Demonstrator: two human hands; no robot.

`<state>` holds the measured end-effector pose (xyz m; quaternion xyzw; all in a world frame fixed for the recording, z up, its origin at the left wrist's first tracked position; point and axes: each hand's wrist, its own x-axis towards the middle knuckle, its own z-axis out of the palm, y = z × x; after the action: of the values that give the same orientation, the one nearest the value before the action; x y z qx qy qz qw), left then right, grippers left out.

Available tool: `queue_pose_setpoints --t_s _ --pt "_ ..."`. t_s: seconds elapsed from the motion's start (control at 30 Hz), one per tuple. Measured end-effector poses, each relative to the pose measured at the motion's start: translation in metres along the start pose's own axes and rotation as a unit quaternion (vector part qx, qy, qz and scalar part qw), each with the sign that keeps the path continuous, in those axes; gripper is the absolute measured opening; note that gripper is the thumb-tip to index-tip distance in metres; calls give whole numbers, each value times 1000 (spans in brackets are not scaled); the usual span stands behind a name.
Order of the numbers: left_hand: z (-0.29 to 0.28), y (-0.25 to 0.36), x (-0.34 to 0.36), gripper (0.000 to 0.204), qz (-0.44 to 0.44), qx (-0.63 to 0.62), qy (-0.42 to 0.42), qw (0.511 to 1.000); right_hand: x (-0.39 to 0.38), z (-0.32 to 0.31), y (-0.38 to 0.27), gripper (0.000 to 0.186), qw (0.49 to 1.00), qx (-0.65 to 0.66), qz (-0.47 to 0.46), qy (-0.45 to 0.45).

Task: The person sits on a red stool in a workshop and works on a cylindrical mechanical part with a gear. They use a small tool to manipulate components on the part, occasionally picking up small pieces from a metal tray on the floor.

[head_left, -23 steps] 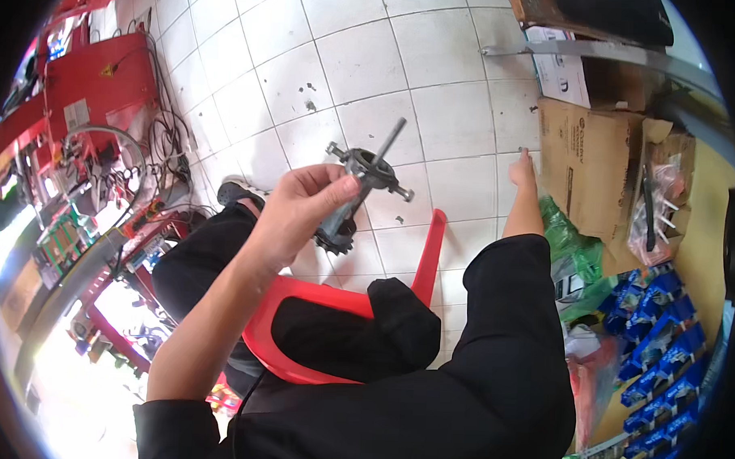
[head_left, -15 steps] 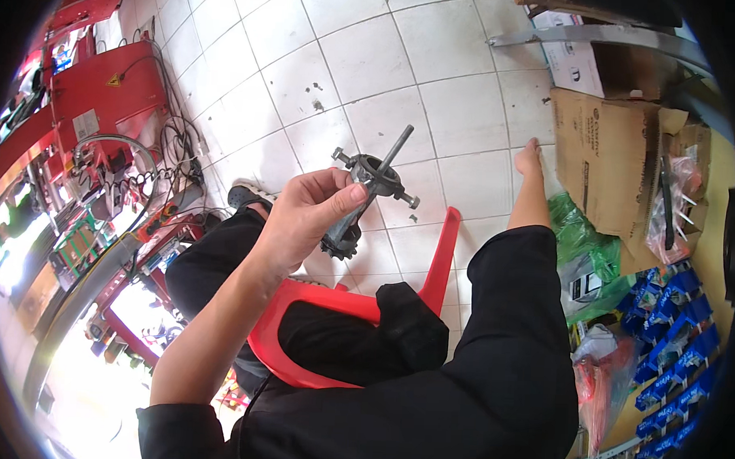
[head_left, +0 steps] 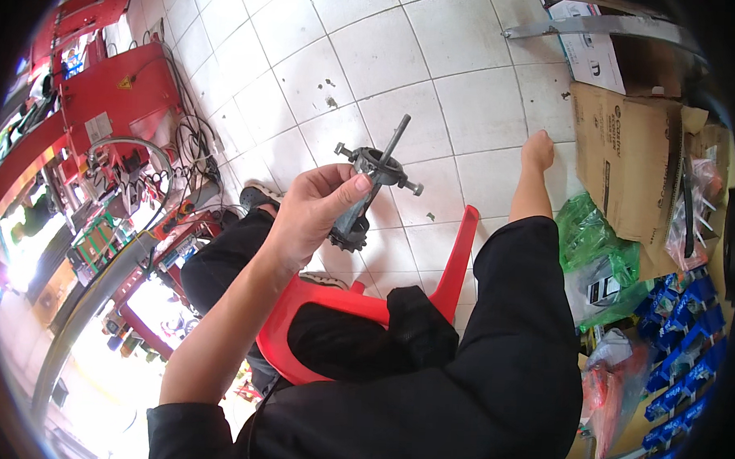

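Observation:
In my left hand (head_left: 336,196) I grip a dark metal tool (head_left: 378,169) with a ring-shaped head, bolts sticking out on both sides, a rod standing up from it and a toothed lower end (head_left: 349,238). My thumb lies across its body. My right arm reaches out over the tiled floor to the right, and my right hand (head_left: 536,150) has its fingers curled closed; what they hold, if anything, is hidden. It is near a large cardboard sheet (head_left: 617,165). Below the tool is a red plastic stool (head_left: 298,348) with black cloth (head_left: 417,328) over it.
Red machinery (head_left: 125,91) with tangled cables and a metal rim lines the left. On the right lie green plastic bags (head_left: 586,229), a metal strip (head_left: 601,29), wrapped items and rows of small blue boxes (head_left: 683,338). A sandalled foot (head_left: 259,197) rests on the floor (head_left: 390,44).
The whole view has shifted, with surroundings appearing farther right. My left hand, still holding the tool, sits slightly right of before. My right hand has moved farther forward along the cardboard side.

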<state>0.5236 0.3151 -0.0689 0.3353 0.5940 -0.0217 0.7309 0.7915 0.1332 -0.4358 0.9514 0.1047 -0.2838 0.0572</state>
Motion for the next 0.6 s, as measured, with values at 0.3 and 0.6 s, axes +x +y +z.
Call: queue_pose_setpoints --t_s 0.3,0.6 --pt "10 -5 11 33 -5 -4 -21 1000 -18 6 -24 31 988 -71 -76 -111" --pt "-52 2 -37 37 120 -139 35 982 -173 -73 -183 16 749 420 -281 -429"
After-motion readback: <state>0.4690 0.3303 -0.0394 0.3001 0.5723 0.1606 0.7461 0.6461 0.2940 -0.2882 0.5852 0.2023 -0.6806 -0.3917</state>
